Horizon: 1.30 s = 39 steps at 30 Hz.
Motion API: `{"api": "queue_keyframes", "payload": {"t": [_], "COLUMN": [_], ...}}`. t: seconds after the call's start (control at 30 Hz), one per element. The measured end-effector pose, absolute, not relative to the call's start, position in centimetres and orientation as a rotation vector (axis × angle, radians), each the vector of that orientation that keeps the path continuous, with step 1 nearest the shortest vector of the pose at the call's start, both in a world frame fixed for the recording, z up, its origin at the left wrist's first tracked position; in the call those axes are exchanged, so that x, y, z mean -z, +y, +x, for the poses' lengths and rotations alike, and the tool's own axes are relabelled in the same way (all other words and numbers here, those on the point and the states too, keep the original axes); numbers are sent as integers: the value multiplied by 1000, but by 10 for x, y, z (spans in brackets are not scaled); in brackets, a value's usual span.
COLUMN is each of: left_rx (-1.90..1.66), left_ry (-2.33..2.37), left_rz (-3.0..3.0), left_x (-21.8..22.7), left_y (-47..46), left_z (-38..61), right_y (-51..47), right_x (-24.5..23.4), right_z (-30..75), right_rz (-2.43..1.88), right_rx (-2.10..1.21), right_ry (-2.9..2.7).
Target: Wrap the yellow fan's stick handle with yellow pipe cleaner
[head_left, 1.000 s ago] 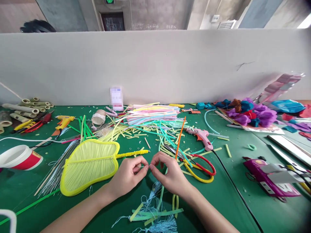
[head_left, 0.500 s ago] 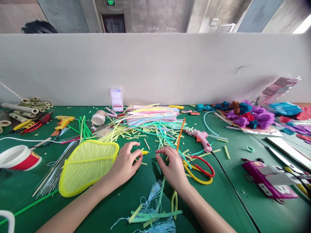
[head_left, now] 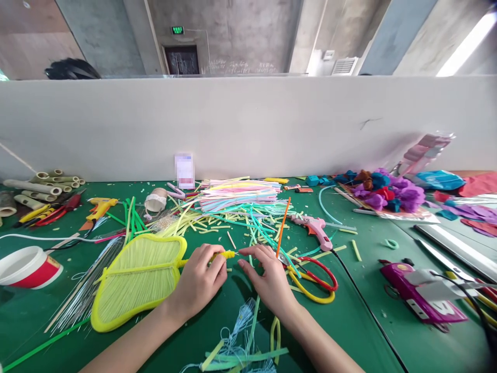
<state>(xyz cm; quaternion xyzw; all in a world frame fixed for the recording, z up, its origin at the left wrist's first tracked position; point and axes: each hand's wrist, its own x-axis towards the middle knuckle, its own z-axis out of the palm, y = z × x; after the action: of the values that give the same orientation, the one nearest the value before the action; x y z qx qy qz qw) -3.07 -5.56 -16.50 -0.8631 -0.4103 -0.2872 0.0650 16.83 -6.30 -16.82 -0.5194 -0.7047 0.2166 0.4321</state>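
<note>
A yellow leaf-shaped fan (head_left: 135, 280) lies on the green table (head_left: 361, 316), its wrapped yellow handle (head_left: 225, 255) pointing right. My left hand (head_left: 200, 280) is closed over that handle, with only the handle's tip showing past the fingers. My right hand (head_left: 269, 277) rests just right of the tip, fingers stretched toward it and holding nothing. Red and yellow scissors (head_left: 314, 277) lie at my right hand's side. Pale blue tassel threads and green strips (head_left: 240, 347) lie near the front edge between my forearms.
A heap of coloured straws (head_left: 236, 194) fills the middle. A pink glue gun (head_left: 316, 230) and its black cord lie right, a yellow glue gun (head_left: 99, 207) left. A red-and-white cup (head_left: 29, 267), bamboo tubes (head_left: 42, 181), purple paper flowers (head_left: 392, 194) and a magenta tool (head_left: 421, 295) sit around. A white partition stands behind.
My hands, first pinched together above the table, parted and dropped. The left hand closed on the fan's handle; the right moved beside its tip. The camera tilted up slightly.
</note>
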Motion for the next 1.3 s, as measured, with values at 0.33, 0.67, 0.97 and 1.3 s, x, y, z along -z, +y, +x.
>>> {"api": "queue_keyframes", "payload": {"t": [0.33,0.67,0.97,1.3], "left_rx": [1110,1067,1075,1148], "left_ry": [-1146,-1192,-1185,-1160], "left_rz": [-2596,-2619,-2657,-2647], "left_x": [151,159,163,160], "left_y": [-73,-68,-64,-62], "left_z": [-31,-34,-33,-35], "right_y": [-69,-37,6,-20], "right_x": [160,116,155,115], "right_z": [166,272,311,311], "right_rz": [-1038,-2094,-2573,-2579], "right_rx": [-572,-102,-12,184], "right_ry": [-1709,-1647,-1566,-1203]}}
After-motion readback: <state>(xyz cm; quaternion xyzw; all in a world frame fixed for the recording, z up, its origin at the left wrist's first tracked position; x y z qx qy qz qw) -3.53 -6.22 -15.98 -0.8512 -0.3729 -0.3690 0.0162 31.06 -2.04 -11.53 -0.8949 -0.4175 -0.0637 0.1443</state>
